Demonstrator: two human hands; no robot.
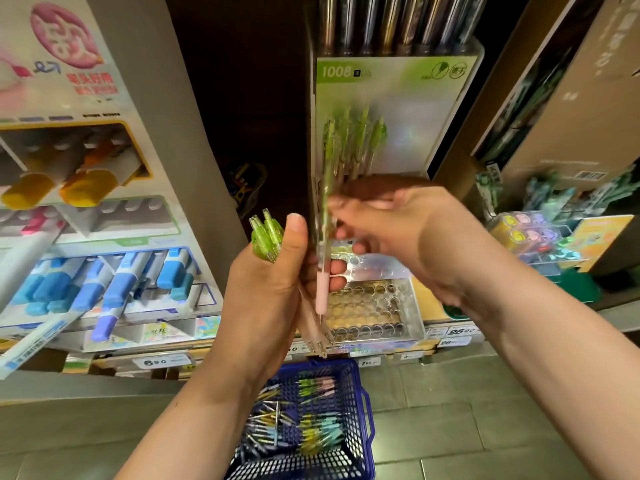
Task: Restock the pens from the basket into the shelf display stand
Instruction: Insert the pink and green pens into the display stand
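Note:
My left hand [273, 282] grips a bundle of green-topped pens [266, 233], tips pointing down. My right hand [391, 230], blurred by motion, pinches one pen with a pink grip [322, 289] upright just right of the bundle. Behind the hands stands the clear display stand [374, 306] with a grid of round holes; its green backing card [391, 98] reads 1008. Several green pens [353, 143] stand in it. On the floor below sits the blue basket [360, 410] holding several more pens [304, 424].
To the left, shelf displays hold blue [114, 289] and yellow markers [79, 188]. Price tags [162, 361] run along the shelf edge. To the right are brown cartons [561, 126] and small colourful items in clear trays [533, 237]. Grey floor tiles surround the basket.

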